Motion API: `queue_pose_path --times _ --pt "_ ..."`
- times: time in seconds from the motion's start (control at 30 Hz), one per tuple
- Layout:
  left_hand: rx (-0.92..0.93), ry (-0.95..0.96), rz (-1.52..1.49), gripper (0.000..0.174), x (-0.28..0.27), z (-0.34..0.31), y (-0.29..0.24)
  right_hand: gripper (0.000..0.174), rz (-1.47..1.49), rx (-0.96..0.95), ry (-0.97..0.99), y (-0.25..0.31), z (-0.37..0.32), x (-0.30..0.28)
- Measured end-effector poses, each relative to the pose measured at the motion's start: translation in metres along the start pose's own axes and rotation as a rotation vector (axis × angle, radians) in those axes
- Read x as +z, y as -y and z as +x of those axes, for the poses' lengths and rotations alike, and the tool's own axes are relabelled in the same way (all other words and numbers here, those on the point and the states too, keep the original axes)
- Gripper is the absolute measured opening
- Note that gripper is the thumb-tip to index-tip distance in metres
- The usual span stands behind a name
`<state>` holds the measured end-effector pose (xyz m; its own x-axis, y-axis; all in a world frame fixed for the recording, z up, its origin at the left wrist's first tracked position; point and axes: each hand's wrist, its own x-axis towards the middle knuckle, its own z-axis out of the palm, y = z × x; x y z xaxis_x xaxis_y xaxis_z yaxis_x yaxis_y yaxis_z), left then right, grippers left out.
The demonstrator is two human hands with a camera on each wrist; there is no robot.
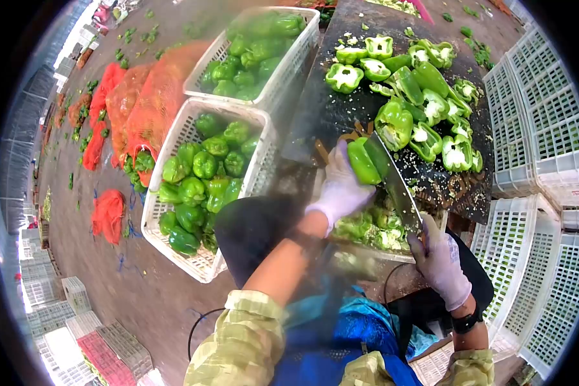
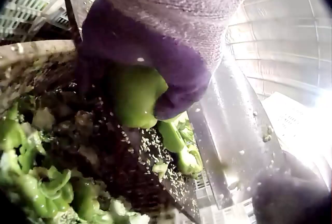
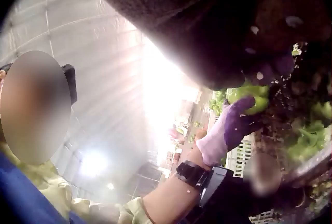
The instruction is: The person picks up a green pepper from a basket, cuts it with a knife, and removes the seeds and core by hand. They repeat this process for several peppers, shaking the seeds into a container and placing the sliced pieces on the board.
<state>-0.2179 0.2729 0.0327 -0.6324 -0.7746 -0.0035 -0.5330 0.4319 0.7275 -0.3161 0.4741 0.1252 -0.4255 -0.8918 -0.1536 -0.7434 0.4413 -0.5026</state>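
Note:
The gloved left hand (image 1: 343, 186) grips a green pepper (image 1: 364, 161) at the near edge of the dark board (image 1: 315, 96); the left wrist view shows its thumb and fingers around the pepper (image 2: 136, 97). In the gloved right hand (image 1: 442, 267) is the handle of a wide knife (image 1: 399, 190), its blade slanting up beside the pepper's right side. Whether blade and pepper touch, I cannot tell. Cut pepper pieces (image 1: 431, 106) and seeds lie on the board. Below its near edge, a container (image 1: 402, 257) holds green scraps (image 1: 383, 225).
Two white crates (image 1: 264, 122) of whole peppers stand at the left, by red mesh bags (image 1: 157, 96). Stacked white crates (image 1: 540, 116) rise close on the right. Fallen peppers and leaves are scattered over the ground (image 1: 90, 257).

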Motion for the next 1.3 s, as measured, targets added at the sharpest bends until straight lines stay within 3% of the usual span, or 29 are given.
queue_pose_path --times 0.07,0.17,0.2,0.23,0.37,0.4,0.53,0.57,0.6,0.63,0.7,0.73,0.8,0.83,0.87,0.9,0.93,0.97,1.0,1.03,1.1,1.17,1.2,1.23,1.3 --pt "0.013 -0.018 0.004 0.091 0.001 -0.001 0.001 0.035 -0.017 -0.006 0.061 -0.004 0.009 -0.003" --pt "-0.124 0.095 -0.074 0.095 -0.005 0.006 -0.002 0.034 -0.073 -0.200 -0.113 -0.011 0.027 0.009" --pt "-0.066 0.052 -0.083 0.095 0.000 0.007 0.002 0.032 -0.002 -0.022 0.027 -0.003 0.042 0.010" --pt "-0.005 0.010 -0.093 0.095 0.007 0.007 0.010 0.030 0.037 0.031 0.156 -0.001 0.060 0.014" --pt "0.021 -0.001 -0.087 0.095 0.005 0.007 0.006 0.027 0.056 -0.051 0.054 -0.019 0.097 0.073" --pt "0.002 0.008 -0.081 0.096 0.003 0.009 0.007 0.036 0.113 -0.006 0.084 -0.017 0.098 0.073" --pt "-0.049 -0.041 -0.191 0.100 0.024 0.042 0.008 0.045 0.123 0.148 0.137 -0.027 0.116 0.052" --pt "-0.055 -0.138 -0.079 0.106 0.040 0.056 0.002 0.050 0.078 0.082 0.023 -0.047 0.124 0.060" --pt "-0.066 -0.006 -0.143 0.111 0.042 0.076 -0.002 0.051 0.112 0.046 -0.067 -0.053 0.132 0.053" --pt "-0.114 0.035 -0.400 0.115 0.052 0.089 -0.004 0.041 -0.064 0.019 -0.093 -0.056 0.141 0.043" --pt "-0.029 -0.003 -0.446 0.112 0.080 0.116 -0.004 0.043 -0.129 0.145 -0.048 -0.075 0.170 0.036" --pt "-0.126 0.213 -0.576 0.098 0.033 0.115 -0.022 0.047 -0.149 0.171 -0.059 -0.082 0.182 0.030" --pt "0.179 0.300 -0.482 0.079 0.003 0.128 -0.004 0.050 -0.182 0.179 -0.095 -0.085 0.195 0.020" --pt "0.126 0.504 -0.679 0.078 -0.036 0.131 0.002 0.050 -0.188 0.161 -0.121 -0.086 0.198 0.019" --pt "0.052 0.575 -0.645 0.072 -0.078 0.126 0.013 0.052 -0.192 0.162 -0.162 -0.090 0.199 0.022" --pt "0.028 0.612 -0.608 0.077 -0.117 0.123 0.035 0.051 -0.173 0.169 -0.193 -0.083 0.194 0.022" --pt "-0.097 0.605 -0.522 0.079 -0.165 0.111 0.047 0.051 -0.116 0.127 -0.266 -0.080 0.185 0.027" --pt "-0.131 0.467 -0.398 0.078 -0.198 0.096 0.070 0.050 -0.059 0.083 -0.337 -0.077 0.175 0.033" --pt "-0.225 0.375 -0.462 0.075 -0.222 0.085 0.103 0.047 -0.037 0.089 -0.320 -0.062 0.162 0.032" --pt "-0.090 0.316 -0.376 0.078 -0.225 0.082 0.185 0.045 0.091 0.084 -0.270 -0.042 0.150 0.035" --pt "-0.383 0.464 -0.163 0.081 -0.247 0.043 0.209 0.042 0.327 0.008 -0.205 -0.018 0.129 0.048" --pt "-0.351 0.502 0.062 0.087 -0.221 0.005 0.268 0.041 0.307 -0.009 -0.039 -0.003 0.121 0.062" --pt "-0.317 0.505 0.099 0.090 -0.203 -0.009 0.284 0.041 0.221 0.160 0.164 0.014 0.124 0.056" --pt "-0.284 0.510 0.134 0.093 -0.184 -0.020 0.291 0.039 0.208 -0.005 0.066 0.014 0.124 0.069" --pt "-0.376 0.473 0.255 0.088 -0.152 -0.030 0.290 0.037 0.184 -0.028 0.029 0.004 0.126 0.080"
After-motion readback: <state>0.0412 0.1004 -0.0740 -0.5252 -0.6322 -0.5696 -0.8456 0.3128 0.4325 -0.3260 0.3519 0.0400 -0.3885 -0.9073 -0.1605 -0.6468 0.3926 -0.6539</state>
